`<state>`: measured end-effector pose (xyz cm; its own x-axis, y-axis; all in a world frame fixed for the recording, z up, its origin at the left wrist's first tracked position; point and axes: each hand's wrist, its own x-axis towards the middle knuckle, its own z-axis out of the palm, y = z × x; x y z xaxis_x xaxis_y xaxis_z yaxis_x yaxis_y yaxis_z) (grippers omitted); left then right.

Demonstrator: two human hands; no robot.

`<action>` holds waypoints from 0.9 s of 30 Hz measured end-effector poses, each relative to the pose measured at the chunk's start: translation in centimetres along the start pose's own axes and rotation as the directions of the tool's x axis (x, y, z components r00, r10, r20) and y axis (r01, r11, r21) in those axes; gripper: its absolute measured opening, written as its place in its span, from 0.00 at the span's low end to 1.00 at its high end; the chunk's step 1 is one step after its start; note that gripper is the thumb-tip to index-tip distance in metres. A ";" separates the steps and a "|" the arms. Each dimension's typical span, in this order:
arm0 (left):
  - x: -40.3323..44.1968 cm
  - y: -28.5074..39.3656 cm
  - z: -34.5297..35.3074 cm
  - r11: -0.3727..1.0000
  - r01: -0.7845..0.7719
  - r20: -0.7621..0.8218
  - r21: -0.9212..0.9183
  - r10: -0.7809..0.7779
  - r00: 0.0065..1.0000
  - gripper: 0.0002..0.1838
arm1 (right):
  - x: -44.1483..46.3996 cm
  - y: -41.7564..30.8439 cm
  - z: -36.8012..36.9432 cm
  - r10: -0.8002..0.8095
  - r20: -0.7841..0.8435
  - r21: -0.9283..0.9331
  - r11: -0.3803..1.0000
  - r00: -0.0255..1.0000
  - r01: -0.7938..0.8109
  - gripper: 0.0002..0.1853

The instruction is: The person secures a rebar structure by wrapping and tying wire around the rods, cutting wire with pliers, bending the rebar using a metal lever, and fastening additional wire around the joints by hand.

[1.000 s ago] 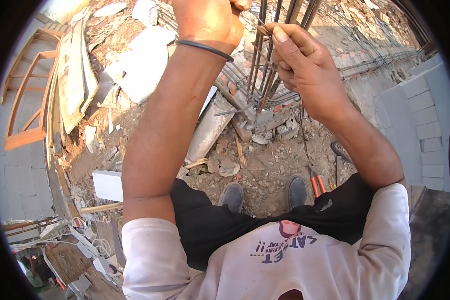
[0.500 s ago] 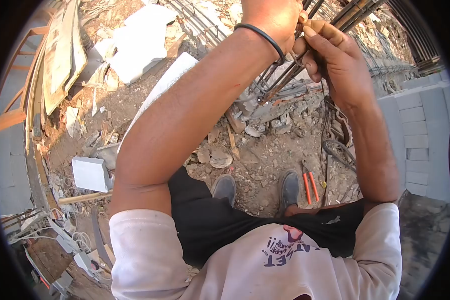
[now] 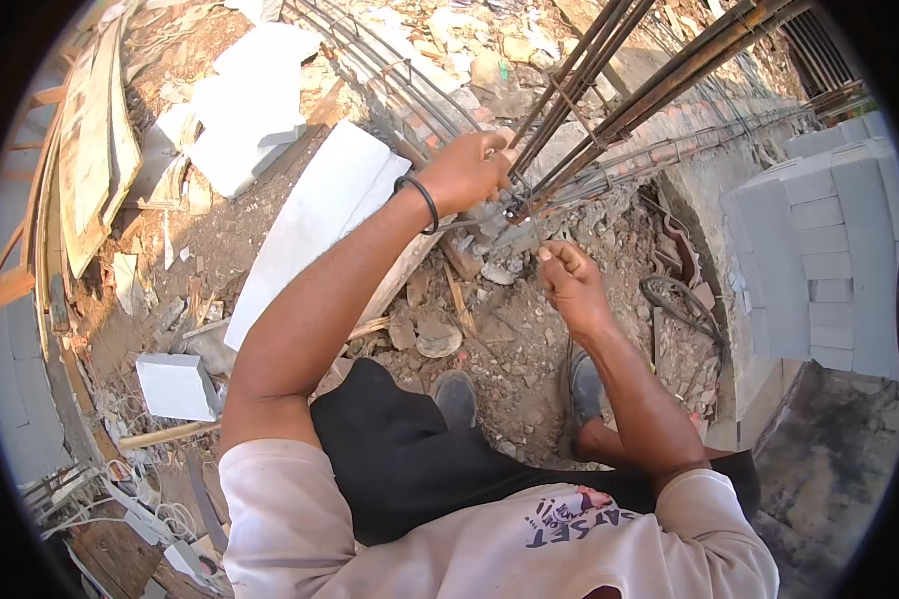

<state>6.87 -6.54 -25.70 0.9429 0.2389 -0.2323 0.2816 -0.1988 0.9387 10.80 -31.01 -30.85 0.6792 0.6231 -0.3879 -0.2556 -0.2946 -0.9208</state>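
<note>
- Left hand (image 3: 466, 172): upper centre of the frame, beside the lower part of the upright steel bars (image 3: 659, 92). Fingers curled inward; whether they grip anything cannot be told. A black wristband (image 3: 431, 206) is on this wrist.
- Right hand (image 3: 575, 288): centre right of the frame, below and to the right of the left hand, the two well apart. Thumb and fingers closed in a narrow pinch on a thin wire (image 3: 533, 212).
- Thin wire: extends from the right hand's fingertips up towards the foot of the steel bars; its far end is unclear.
- Steel bars: lean from near the centre towards the upper right in two groups, close together at the foot. A thin cross-piece spans them.
- White slab (image 3: 310, 222): lies left of centre, partly behind the left forearm.
- White block (image 3: 174, 387): on the ground, lower left.
- Grey blocks (image 3: 821, 262): stacked at the right edge.
- Wooden planks (image 3: 92, 150): upper left.
- Shoes (image 3: 456, 401): lower centre, on rubble-strewn ground (image 3: 514, 344).
</note>
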 end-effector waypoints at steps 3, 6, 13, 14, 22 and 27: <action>1.5 -3.0 -0.7 0.983 0.031 0.143 0.184 -0.058 0.988 0.25 | 1.8 8.1 1.1 -0.029 -0.092 -0.016 0.999 0.995 0.028 0.08; 3.9 -4.5 0.5 0.951 -0.034 0.264 0.308 -0.051 0.963 0.23 | 3.8 10.4 2.2 -0.019 -0.195 -0.001 1.000 0.981 0.019 0.08; 6.1 -5.5 1.5 0.846 -0.229 0.234 0.482 0.127 0.964 0.19 | 3.1 11.1 3.0 -0.078 -0.271 0.009 0.996 0.960 0.083 0.10; 5.3 -5.2 1.6 0.843 -0.234 0.244 0.484 0.127 0.962 0.19 | 2.5 10.9 2.9 -0.120 -0.254 -0.027 0.993 0.960 0.117 0.10; 0.1 -4.4 3.0 0.984 0.179 0.443 -0.004 -0.159 0.882 0.13 | -1.5 6.3 3.2 -0.321 -0.114 -0.227 0.930 0.940 0.290 0.10; 0.0 -4.1 2.6 0.973 0.224 0.454 -0.059 -0.173 0.874 0.10 | -0.2 4.3 3.4 -0.268 -0.109 -0.060 0.963 0.957 0.262 0.12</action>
<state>6.23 -8.23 -30.21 0.8562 -0.1881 -0.4813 0.4743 -0.0835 0.8764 7.19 -29.95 -34.90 0.7937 0.5962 -0.1205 -0.0266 -0.1639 -0.9861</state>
